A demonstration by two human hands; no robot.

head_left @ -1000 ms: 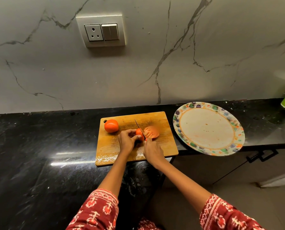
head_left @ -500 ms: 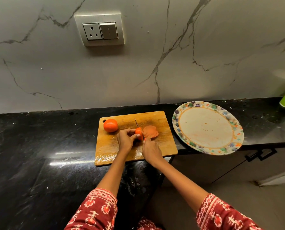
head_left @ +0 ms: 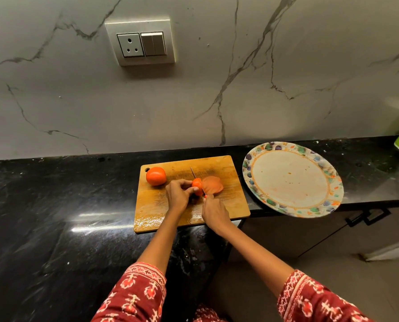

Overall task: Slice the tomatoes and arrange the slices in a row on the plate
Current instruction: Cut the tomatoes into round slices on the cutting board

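- The left hand [head_left: 178, 196] pinches a part-cut tomato [head_left: 196, 186] on the cutting board [head_left: 226, 203].
- The right hand [head_left: 214, 211] is curled round a knife [head_left: 195, 176], whose blade stands against the tomato's right side.
- Cut slices [head_left: 213, 184] lie just right of the blade.
- A whole tomato [head_left: 156, 175] sits at the board's far left corner.
- The plate [head_left: 248, 168] rests on the dark surface [head_left: 54, 217], right of the board.
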